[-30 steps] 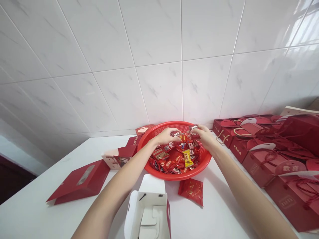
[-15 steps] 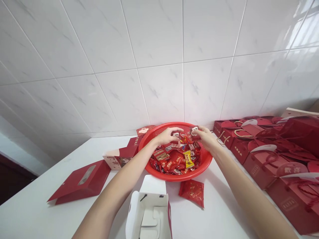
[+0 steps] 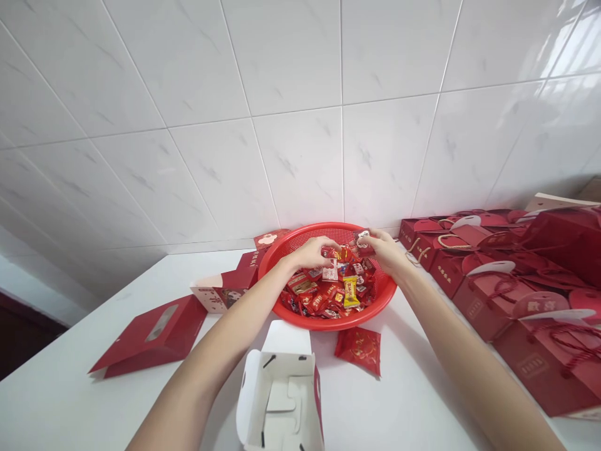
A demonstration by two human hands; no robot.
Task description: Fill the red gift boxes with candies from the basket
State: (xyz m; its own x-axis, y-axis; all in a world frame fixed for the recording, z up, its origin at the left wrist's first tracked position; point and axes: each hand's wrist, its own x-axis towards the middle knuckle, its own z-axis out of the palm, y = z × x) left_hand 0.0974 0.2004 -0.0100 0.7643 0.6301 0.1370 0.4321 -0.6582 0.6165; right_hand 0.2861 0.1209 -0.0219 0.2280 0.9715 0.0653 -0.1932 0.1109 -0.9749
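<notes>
A red plastic basket [image 3: 328, 324] full of wrapped candies stands against the tiled wall. Over its left half my left hand [image 3: 318, 252] is closed on a small red-wrapped candy, just above the pile. My right hand [image 3: 381, 249], at the basket's right rim, grips a dark red candy with a white label [image 3: 362, 238]. A yellow-wrapped candy [image 3: 350, 291] lies on top of the others. In front of the basket is a red square packet [image 3: 359, 351]. Nearer to me, an open white-lined box [image 3: 282, 401] stands with its flaps up and nothing visible inside.
Rows of closed red gift boxes [image 3: 488, 294] with rope handles line the right side. Left of the basket lie a flat red box with a window [image 3: 150, 335] and a partly folded box [image 3: 216, 294]. The tiled wall [image 3: 300, 169] rises behind.
The view has shifted slightly. My left hand's fingers have moved a little around the candy at the pile, and my right hand still holds its candy near the rim.
</notes>
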